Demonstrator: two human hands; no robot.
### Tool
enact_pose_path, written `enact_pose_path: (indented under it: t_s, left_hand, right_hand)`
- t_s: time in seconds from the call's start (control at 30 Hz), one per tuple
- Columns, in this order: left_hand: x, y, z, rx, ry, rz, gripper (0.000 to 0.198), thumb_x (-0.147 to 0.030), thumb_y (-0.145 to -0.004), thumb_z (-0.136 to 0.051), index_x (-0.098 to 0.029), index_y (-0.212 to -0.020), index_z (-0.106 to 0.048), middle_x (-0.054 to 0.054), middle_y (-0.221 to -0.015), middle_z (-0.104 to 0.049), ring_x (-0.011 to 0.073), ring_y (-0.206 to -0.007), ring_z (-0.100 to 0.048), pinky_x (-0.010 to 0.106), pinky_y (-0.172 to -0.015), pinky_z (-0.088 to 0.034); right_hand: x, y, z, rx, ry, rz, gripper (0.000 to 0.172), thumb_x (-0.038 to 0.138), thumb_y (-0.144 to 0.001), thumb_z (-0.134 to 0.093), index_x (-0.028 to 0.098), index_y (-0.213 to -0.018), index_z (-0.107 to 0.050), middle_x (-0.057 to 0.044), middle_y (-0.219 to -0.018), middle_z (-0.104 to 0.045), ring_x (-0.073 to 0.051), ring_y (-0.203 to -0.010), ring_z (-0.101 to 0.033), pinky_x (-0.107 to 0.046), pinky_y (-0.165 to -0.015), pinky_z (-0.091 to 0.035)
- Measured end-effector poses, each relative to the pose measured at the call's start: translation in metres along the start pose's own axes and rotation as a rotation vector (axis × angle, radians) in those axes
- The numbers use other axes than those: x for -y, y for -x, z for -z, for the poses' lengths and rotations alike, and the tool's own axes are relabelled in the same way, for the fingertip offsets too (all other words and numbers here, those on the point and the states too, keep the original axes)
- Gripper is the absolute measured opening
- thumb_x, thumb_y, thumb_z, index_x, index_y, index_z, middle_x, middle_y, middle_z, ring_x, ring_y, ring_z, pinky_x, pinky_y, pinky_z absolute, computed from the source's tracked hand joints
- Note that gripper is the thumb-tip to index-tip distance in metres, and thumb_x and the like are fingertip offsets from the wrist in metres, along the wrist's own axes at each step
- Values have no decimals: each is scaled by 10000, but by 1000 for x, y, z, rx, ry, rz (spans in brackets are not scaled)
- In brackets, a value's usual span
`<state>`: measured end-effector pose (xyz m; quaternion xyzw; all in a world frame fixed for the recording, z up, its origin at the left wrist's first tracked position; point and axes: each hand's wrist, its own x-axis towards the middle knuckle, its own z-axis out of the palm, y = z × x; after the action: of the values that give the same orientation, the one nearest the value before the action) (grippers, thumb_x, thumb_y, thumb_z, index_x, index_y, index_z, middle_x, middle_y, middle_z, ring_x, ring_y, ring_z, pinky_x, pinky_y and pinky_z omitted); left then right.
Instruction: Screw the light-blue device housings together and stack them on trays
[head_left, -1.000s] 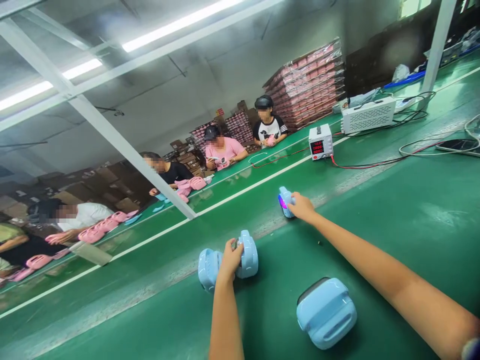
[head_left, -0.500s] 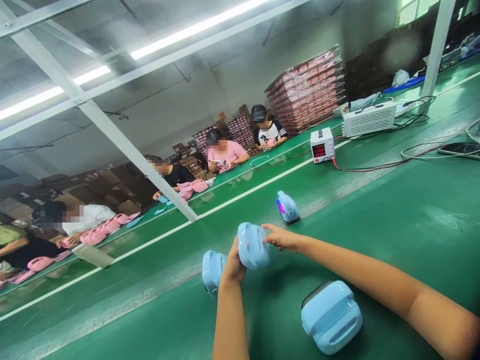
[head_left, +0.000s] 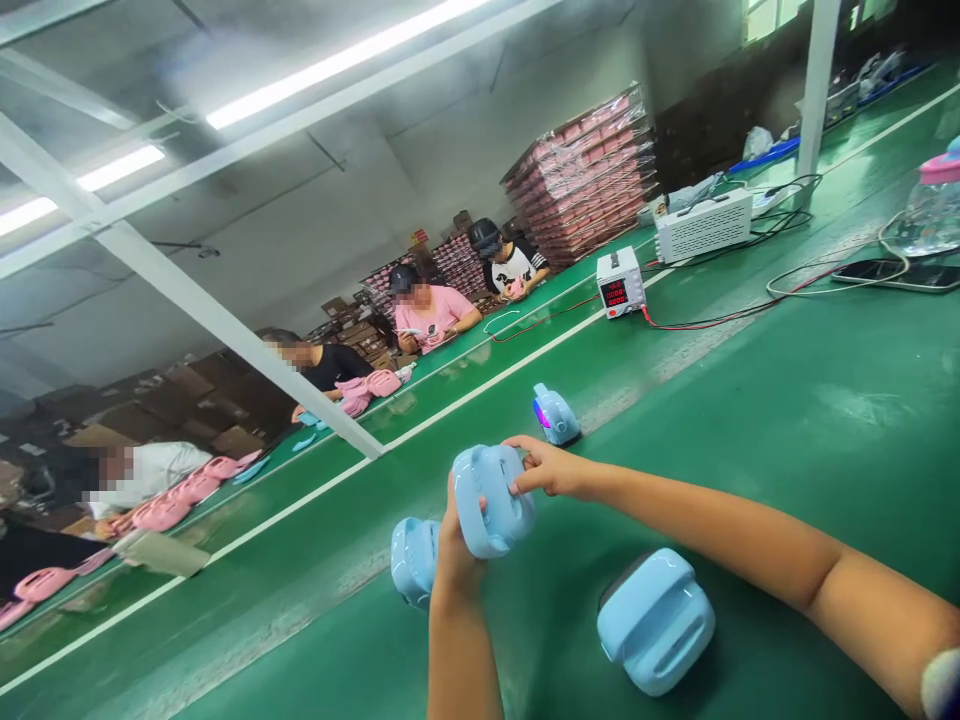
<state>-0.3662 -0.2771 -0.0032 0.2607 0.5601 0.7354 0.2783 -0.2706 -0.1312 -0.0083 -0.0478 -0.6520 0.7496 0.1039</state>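
Raised over the green surface is a glossy light-blue plastic device (head_left: 491, 510) with a rounded body and a raised handle bar. My left hand (head_left: 459, 545) is wrapped round its left and lower side, with most fingers hidden behind it. From the right, my right hand (head_left: 544, 468) grips its upper right edge, finger on top and thumb at the face. A second blue device (head_left: 411, 562) stands just left of my left wrist, partly covered by it. Another blue device (head_left: 656, 622) lies nearer, below my right forearm. Farther off, a blue device (head_left: 556, 414) shows a purple glow.
A white power supply (head_left: 621, 284) with red digits and cables stands beyond, near a white vented box (head_left: 705, 228). A phone (head_left: 900, 275) and a clear bottle (head_left: 934, 215) are at right. Several people sit across the green belt (head_left: 420, 420) by pink parts (head_left: 165, 510). A post (head_left: 225, 325) slants at left.
The view has shifted a little to the right, bringing the bottle into sight. The held device appears slightly closer, and my right thumb now rests farther onto its face.
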Motion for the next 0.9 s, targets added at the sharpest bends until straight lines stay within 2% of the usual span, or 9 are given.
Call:
enact_pose_path:
  t_s: [0.13, 0.33, 0.53, 0.7, 0.77, 0.83, 0.9]
  left_hand:
    - [-2, 2, -3, -17, -36, -54, 620, -290, -556, -713, -240, -1149, -538, 29, -1121, -612, 221, -1023, -569, 310, -823, -468]
    - [-9, 8, -6, -24, -85, 5, 537, -392, -555, -675, -174, -1040, -599, 70, -965, -650, 271, -1003, -578, 374, -839, -476]
    - [-8, 9, -7, -30, -104, -73, 650, -324, -595, -664, -252, -1219, -494, 46, -1182, -572, 244, -1069, -544, 346, -862, -455]
    - [-15, 15, -16, -53, -130, -126, 649, -268, -606, -646, -245, -1231, -469, 46, -1205, -542, 218, -1042, -533, 290, -836, -444]
    - [-16, 15, -17, -100, -141, -151, 638, -284, -615, -640, -260, -1227, -460, 29, -1148, -559, 189, -972, -542, 264, -796, -445]
    - [-15, 12, -17, -191, -179, -188, 622, -296, -625, -636, -273, -1220, -457, 11, -1106, -556, 166, -932, -535, 238, -763, -439]
    - [-10, 8, -15, -263, -239, -228, 603, -288, -631, -631, -278, -1209, -460, 5, -1111, -538, 162, -948, -524, 226, -765, -429]
  right_hand:
    - [-2, -2, 1, -6, -21, 45, 685, 248, -596, -724, 185, -1207, -421, 103, -570, -311, -58, -487, -261, -188, -440, -157]
    - [-3, -1, 4, 90, -78, 58, 813, 343, -584, -773, 219, -1275, -364, 101, -612, -322, -56, -483, -251, -189, -397, -158]
    - [-2, 0, 3, 66, -75, 16, 767, 322, -581, -757, 238, -1249, -391, 92, -644, -342, -54, -502, -285, -179, -393, -163]
    - [1, 0, 4, 77, -81, 26, 766, 291, -586, -749, 223, -1258, -386, 98, -618, -341, -60, -494, -290, -184, -398, -179]
    - [5, 0, 2, -13, -62, 56, 675, 267, -588, -752, 198, -1176, -428, 104, -598, -335, -58, -490, -295, -187, -412, -201]
    - [9, 2, -2, -142, -55, 69, 451, 231, -631, -709, 183, -1017, -481, 104, -585, -339, -50, -478, -288, -191, -427, -209]
    - [13, 4, -7, -199, -52, 40, 201, 209, -695, -630, 171, -849, -507, 93, -570, -355, -45, -462, -272, -201, -430, -196]
